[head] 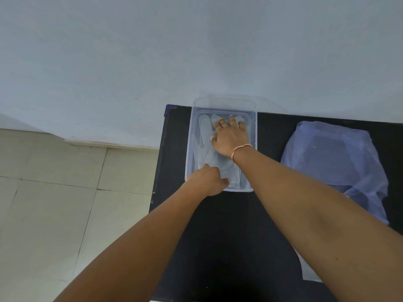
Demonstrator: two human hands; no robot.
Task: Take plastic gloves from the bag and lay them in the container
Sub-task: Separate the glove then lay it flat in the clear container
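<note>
The gloves (207, 136), thin clear plastic, lie flat on the floor of the container (253, 127), their finger ends pointing to its far wall. The container is a clear oblong tub standing at the far left part of the black worktop (235, 232), its far end against the pale wall (196, 51).

The right hand (231, 138) rests palm down on the gloves in the far half of the tub, its fingers (233, 122) spread wide and flat, gripping nothing. A red and white thread band (238, 149) circles that wrist.

The left hand (207, 180) sits at the tub's near left corner, knuckles up, its fingers curled down inside on the gloves' cuff end; whether they pinch the plastic cannot be told.

The bag (335, 162), bluish see-through plastic and crumpled, lies on the worktop to the right of the tub, apart from it. Tiled floor (54, 203) shows to the left of the worktop.
</note>
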